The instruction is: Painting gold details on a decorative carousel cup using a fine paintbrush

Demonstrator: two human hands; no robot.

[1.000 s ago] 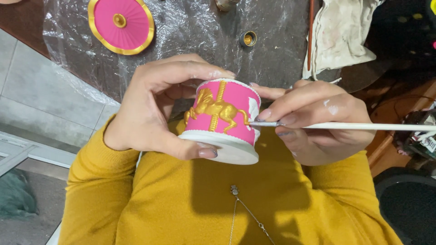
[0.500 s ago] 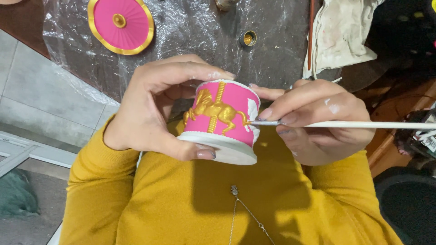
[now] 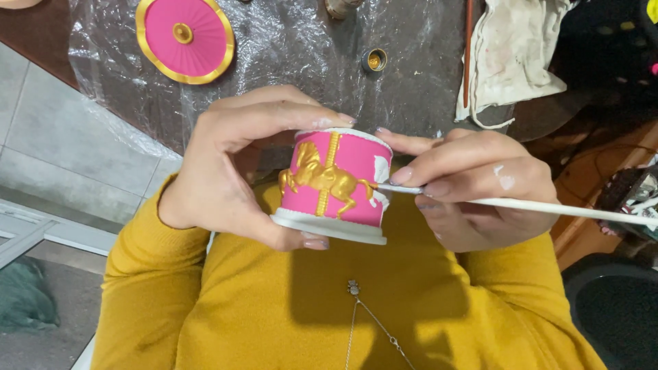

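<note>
Fingers of my left hand (image 3: 240, 171) wrap around a small round pink box (image 3: 337, 185), thumb pressed under its white base rim and fingertips curled over the top edge, so it is grasped firmly and held up in front of my chest, above my yellow sweater (image 3: 274, 308) and clear of the worktop (image 3: 288, 55). The box is tilted so its side faces me: a raised gold horse (image 3: 322, 179) on a gold pole stands out against the pink wall, and a white patch shows at the right edge of the wall.

My right hand (image 3: 473, 188) is pinched shut around a thin white brush (image 3: 548, 207), held between thumb and the first fingers like a pen. The handle runs out to the right past the hand, and the tip touches the box just beside the horse's tail end, near the white patch. There are white paint flecks on the back of this hand.

Beyond my hands, the worktop is covered with crinkled clear plastic sheet (image 3: 274, 41). On it lies a round pink lid (image 3: 185, 38) with a gold rim and a gold knob in the middle, well apart from the box, up and to the left. A small gold-coloured cap (image 3: 375, 60) sits on the plastic near the middle, and a stained white cloth (image 3: 514, 55) lies to the right with a thin reddish stick (image 3: 468, 48) along its left side. A thin chain necklace (image 3: 370, 322) hangs down my sweater.
</note>
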